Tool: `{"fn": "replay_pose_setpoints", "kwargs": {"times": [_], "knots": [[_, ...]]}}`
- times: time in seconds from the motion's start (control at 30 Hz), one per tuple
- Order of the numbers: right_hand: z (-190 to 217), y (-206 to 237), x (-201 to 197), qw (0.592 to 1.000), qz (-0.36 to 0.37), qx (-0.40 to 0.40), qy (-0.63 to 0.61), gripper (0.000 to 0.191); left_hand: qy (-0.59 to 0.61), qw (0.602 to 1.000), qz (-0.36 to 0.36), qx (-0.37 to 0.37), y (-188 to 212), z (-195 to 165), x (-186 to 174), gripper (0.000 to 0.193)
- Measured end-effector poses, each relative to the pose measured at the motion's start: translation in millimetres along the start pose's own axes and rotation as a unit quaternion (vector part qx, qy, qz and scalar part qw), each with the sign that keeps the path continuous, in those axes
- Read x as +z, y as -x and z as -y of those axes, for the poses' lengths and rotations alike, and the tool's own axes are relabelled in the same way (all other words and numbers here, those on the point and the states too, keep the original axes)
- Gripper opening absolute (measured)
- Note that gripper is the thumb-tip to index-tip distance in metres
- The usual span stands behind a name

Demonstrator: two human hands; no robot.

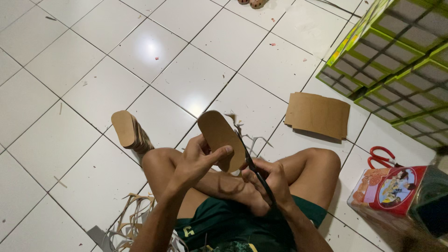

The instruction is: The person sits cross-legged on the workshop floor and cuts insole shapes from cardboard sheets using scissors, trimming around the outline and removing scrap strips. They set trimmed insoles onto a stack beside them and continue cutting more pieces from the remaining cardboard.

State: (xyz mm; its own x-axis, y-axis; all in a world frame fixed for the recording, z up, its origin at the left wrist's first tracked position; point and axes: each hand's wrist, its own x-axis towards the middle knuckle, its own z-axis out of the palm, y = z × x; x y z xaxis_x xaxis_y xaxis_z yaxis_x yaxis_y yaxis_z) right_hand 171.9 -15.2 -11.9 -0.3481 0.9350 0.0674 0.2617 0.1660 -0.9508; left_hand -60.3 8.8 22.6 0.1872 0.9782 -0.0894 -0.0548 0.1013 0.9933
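The right hand has its fingers clamped on black scissors, blades pointing to 11 o'clock. The left hand grips a cardboard oval, its long axis toward 11 o'clock. The scissors touch its right edge. A cardboard sheet lies at 2 o'clock.

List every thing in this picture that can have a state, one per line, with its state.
Left hand: grips the oval cardboard piece, held up.
Right hand: shut on black scissors, blades at the oval's edge.
Stack of ovals: piled, leaning at the knee.
Cardboard sheet: flat on the floor, uncut.
Red scissors: lying unused.
Trimmings: scattered.
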Motion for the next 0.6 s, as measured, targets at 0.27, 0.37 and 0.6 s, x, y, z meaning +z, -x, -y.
{"fn": "replay_pose_setpoints", "kwargs": {"times": [0.27, 0.37, 0.6], "knots": [[-23.6, 5.7, 0.0, 0.971, -0.037, 0.11, -0.207, 0.048, 0.071, 0.994, -0.085, -0.007, 2.3, 18.7, 14.1, 0.03], [-23.0, 7.7, 0.6, 0.946, -0.018, 0.08, -0.314, 0.044, -0.138, 0.925, -0.086, 0.344, 12.2, 31.1, 26.8, 0.033], [-5.4, 10.6, 4.6, 0.964, -0.033, 0.069, -0.256, 0.037, -0.204, 0.871, -0.165, 0.415, 25.3, 69.6, 43.2, 0.035]]}}
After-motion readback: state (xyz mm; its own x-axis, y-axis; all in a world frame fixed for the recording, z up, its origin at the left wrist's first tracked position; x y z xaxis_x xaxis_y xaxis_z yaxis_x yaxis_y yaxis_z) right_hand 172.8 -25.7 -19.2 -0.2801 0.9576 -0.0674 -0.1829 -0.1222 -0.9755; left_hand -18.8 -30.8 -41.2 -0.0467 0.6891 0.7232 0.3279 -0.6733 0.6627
